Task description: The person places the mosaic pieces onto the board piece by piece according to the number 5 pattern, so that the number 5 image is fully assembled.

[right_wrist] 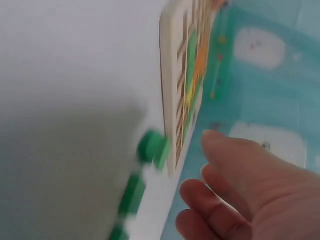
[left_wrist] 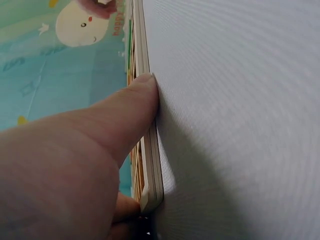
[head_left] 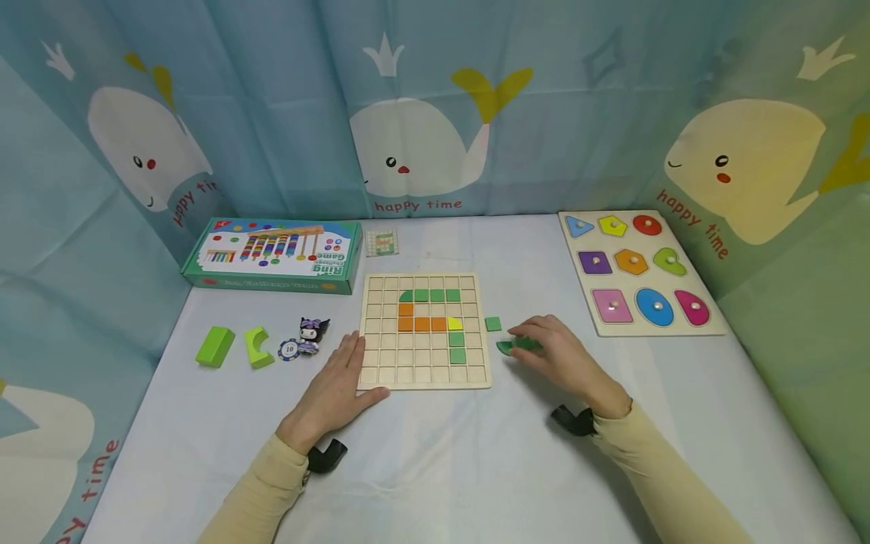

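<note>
From where I stand, the person's left hand point(head_left: 333, 389) rests against the left edge of the wooden grid board point(head_left: 421, 359), its fingers straight along that side and its thumb spread away to touch the near edge. On the board, a rounded green tile point(head_left: 406, 297) leads a row of green squares point(head_left: 437, 295); below it, orange squares point(head_left: 422, 324) make an L that ends at a yellow tile point(head_left: 455, 323), with two more green squares running down from there. The right hand point(head_left: 560, 363) hovers off the board's right side, over the loose green pieces point(head_left: 504, 348), its thumb apart from its loosely bent fingers, pinching nothing. A single green square point(head_left: 492, 324) lies between those pieces and the board, just beside its edge. Behind the board is a small pattern card point(head_left: 381, 242), next to a Ring Game box point(head_left: 272, 257). On the left, a green rectangular block point(head_left: 215, 347), a green arch block point(head_left: 258, 347), a chip marked 10 point(head_left: 288, 350) and a small figurine point(head_left: 311, 336) sit in a line. A knobbed shape puzzle point(head_left: 632, 283) lies at the far right of the white tablecloth point(head_left: 435, 468).
</note>
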A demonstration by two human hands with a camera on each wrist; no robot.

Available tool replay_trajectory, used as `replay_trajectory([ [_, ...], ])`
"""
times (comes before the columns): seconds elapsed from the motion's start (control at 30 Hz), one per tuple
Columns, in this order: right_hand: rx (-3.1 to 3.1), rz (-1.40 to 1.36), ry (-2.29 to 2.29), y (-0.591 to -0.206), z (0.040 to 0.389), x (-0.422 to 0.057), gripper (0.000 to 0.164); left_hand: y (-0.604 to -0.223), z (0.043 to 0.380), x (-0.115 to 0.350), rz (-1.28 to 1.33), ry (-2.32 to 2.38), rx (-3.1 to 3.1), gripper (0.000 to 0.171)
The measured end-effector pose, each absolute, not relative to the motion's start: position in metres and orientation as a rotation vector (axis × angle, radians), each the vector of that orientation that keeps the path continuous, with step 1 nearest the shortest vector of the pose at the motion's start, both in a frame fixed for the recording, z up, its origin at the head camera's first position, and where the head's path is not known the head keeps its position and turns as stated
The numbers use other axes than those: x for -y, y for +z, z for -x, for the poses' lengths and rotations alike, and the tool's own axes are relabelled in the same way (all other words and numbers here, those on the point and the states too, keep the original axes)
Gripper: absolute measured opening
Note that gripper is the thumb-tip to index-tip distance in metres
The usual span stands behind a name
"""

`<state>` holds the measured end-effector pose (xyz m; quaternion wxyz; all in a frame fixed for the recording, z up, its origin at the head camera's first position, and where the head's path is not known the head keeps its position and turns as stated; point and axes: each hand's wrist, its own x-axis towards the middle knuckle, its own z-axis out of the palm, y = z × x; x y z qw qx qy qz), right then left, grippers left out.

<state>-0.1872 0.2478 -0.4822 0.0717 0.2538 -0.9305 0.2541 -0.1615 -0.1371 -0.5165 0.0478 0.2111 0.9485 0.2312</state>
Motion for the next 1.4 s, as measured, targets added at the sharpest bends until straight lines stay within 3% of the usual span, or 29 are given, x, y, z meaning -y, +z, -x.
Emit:
replay_trajectory([
  [0.53, 2.959, -0.400, 0.657, -0.483, 0.172, -0.308, 0.032, -0.515, 0.162, 0.137, -0.639, 0.688, -2.883, 0.096],
  [1.2, 2.952, -0.366, 0.529, -0.492, 0.177, -0.306, 0.025, -0.516, 0.163, 0.138, -0.620, 0.681, -2.880, 0.097],
  [1.4, 2.885, -0.412, 0.672, -0.482, 0.179, -0.292, 0.022, -0.517, 0.163, 0.138, -0.622, 0.681, -2.880, 0.098],
])
